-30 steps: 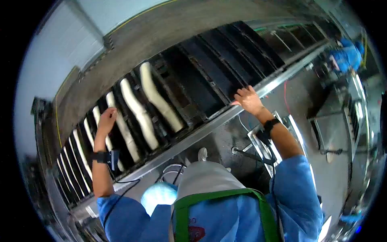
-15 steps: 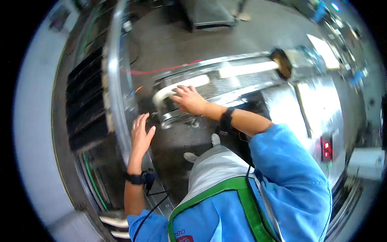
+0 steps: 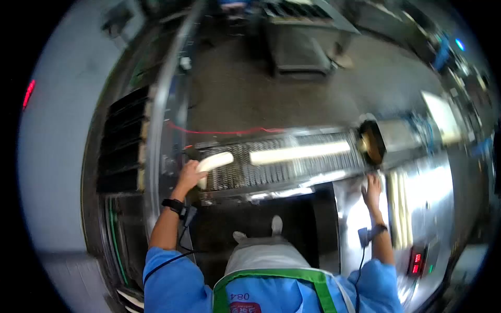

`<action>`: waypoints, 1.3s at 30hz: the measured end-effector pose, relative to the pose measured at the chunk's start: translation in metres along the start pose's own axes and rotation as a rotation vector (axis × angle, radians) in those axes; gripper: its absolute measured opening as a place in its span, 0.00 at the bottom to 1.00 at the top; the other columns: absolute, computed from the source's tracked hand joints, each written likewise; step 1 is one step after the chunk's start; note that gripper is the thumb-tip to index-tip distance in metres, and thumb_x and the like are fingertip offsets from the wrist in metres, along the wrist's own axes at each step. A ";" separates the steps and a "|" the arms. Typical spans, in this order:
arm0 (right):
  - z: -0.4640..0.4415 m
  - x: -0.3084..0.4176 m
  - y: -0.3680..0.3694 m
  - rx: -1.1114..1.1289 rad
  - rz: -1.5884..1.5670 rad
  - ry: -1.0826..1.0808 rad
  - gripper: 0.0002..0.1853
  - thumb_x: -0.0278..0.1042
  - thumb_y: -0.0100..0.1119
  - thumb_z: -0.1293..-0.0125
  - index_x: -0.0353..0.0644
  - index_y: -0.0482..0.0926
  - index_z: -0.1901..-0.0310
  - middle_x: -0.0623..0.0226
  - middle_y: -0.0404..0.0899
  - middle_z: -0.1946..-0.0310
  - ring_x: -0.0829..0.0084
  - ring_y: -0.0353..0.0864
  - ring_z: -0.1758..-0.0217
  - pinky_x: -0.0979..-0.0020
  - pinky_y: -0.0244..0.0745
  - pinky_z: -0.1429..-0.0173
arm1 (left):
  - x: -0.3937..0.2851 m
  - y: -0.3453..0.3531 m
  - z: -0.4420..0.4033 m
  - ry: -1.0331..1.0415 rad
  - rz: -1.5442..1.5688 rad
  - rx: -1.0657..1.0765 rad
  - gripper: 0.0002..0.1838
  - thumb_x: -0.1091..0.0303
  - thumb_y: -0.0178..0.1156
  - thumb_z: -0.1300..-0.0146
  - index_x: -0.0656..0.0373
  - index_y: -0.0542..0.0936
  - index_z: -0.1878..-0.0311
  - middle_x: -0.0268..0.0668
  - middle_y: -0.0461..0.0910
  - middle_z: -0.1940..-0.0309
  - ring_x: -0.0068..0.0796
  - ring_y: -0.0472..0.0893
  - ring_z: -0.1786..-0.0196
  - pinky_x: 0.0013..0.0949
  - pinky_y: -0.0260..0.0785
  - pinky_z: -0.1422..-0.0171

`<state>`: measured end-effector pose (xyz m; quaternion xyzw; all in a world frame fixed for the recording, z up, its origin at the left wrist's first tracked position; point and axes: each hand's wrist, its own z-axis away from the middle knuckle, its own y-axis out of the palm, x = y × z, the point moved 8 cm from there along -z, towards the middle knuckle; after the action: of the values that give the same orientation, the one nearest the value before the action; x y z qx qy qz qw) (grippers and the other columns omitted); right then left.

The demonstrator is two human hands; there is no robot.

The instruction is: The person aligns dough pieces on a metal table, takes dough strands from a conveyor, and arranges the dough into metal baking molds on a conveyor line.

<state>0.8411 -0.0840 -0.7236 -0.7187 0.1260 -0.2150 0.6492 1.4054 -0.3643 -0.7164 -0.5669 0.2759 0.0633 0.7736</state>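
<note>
My left hand (image 3: pixel 189 177) is at the left end of a mesh conveyor (image 3: pixel 237 176), its fingers closed around the lower end of a short, bent pale dough strip (image 3: pixel 218 160). The rest of that strip lies on the mesh. A longer straight dough strip (image 3: pixel 300 153) sits further right on the conveyor, touched by neither hand. Over the left edge of the steel table (image 3: pixel 430 201), my right hand (image 3: pixel 371 192) has its fingers extended and looks to hold nothing, though it is blurred. Several long dough strips (image 3: pixel 400 208) lie side by side just right of it.
Black trays (image 3: pixel 122 141) stand on the left beyond a metal rail (image 3: pixel 164 94). The conveyor's right end meets a machine with a dark opening (image 3: pixel 372 142). A red digital display (image 3: pixel 416 263) sits on the steel table. A metal cart (image 3: pixel 300 52) stands at the back.
My left hand has moved up to the conveyor and taken hold of the bent dough strip. My right hand has left that strip and swung right to the steel table. The view has shifted.
</note>
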 end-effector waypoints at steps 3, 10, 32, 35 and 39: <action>-0.044 0.066 0.006 -0.006 0.077 -0.154 0.36 0.26 0.58 0.56 0.47 0.57 0.42 0.59 0.51 0.39 0.56 0.50 0.37 0.56 0.51 0.40 | 0.011 -0.011 0.026 -0.136 0.425 -0.100 0.16 0.62 0.60 0.52 0.64 0.71 0.65 0.45 0.73 0.67 0.38 0.74 0.63 0.37 0.63 0.60; -0.105 0.188 0.050 0.238 0.242 -0.531 0.39 0.26 0.58 0.61 0.51 0.58 0.42 0.64 0.61 0.46 0.61 0.57 0.40 0.55 0.49 0.39 | 0.001 -0.107 0.084 -0.006 1.498 -0.700 0.24 0.66 0.54 0.45 0.61 0.61 0.46 0.42 0.70 0.55 0.28 0.73 0.54 0.33 0.69 0.52; -0.007 0.554 -0.062 1.040 -1.356 -0.454 0.27 0.35 0.47 0.48 0.30 0.57 0.47 0.50 0.70 0.62 0.68 0.75 0.79 0.73 0.74 0.76 | 0.303 -0.119 0.245 -0.722 -0.147 -0.135 0.15 0.67 0.55 0.52 0.47 0.77 0.59 0.34 0.77 0.60 0.32 0.76 0.58 0.38 0.62 0.55; 0.042 0.650 -0.095 1.236 -1.419 -0.623 0.30 0.33 0.52 0.51 0.28 0.57 0.47 0.53 0.71 0.63 0.69 0.77 0.75 0.71 0.78 0.69 | 0.291 -0.120 0.252 -0.730 -0.379 0.040 0.14 0.62 0.55 0.51 0.43 0.78 0.58 0.32 0.77 0.59 0.33 0.73 0.53 0.41 0.57 0.49; 0.110 0.749 -0.129 1.330 -1.456 -0.866 0.27 0.32 0.51 0.51 0.28 0.59 0.49 0.55 0.73 0.68 0.70 0.77 0.74 0.72 0.78 0.68 | 0.310 -0.124 0.292 -0.717 -0.654 -0.080 0.16 0.58 0.55 0.50 0.40 0.77 0.55 0.30 0.76 0.56 0.39 0.62 0.41 0.43 0.46 0.40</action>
<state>1.5359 -0.3160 -0.4949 -0.1390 -0.7148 -0.3023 0.6151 1.8199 -0.2077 -0.7069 -0.5956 -0.2030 0.0186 0.7770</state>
